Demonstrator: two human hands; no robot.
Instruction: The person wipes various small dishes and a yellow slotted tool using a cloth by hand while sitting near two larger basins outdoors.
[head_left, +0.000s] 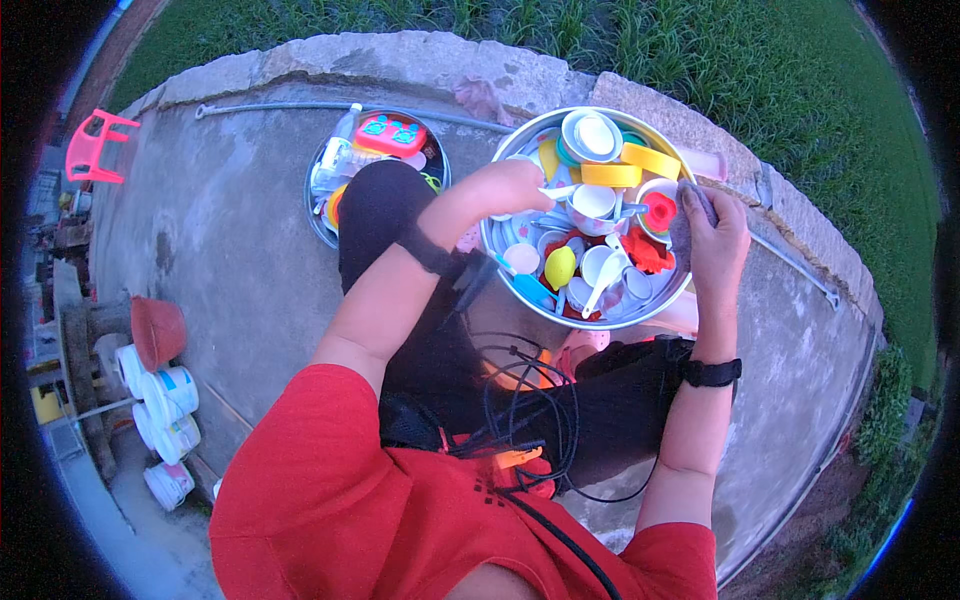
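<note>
A wide round metal basin stands before me, heaped with small bowls, cups, plates and spoons. My left hand is over its left side, closed on a white spoon that points towards a small bowl in the middle. At the basin's right rim, my right hand pinches a grey cloth that hangs down along the rim. Near it lie a white cup with a red flower-shaped piece and yellow rings. A yellow plastic lemon and a white ladle-like spoon lie nearer me.
A second metal basin holds a plastic bottle and a red toy stove. A low stone wall and a metal pipe run beyond. A pink plastic chair and white buckets stand left.
</note>
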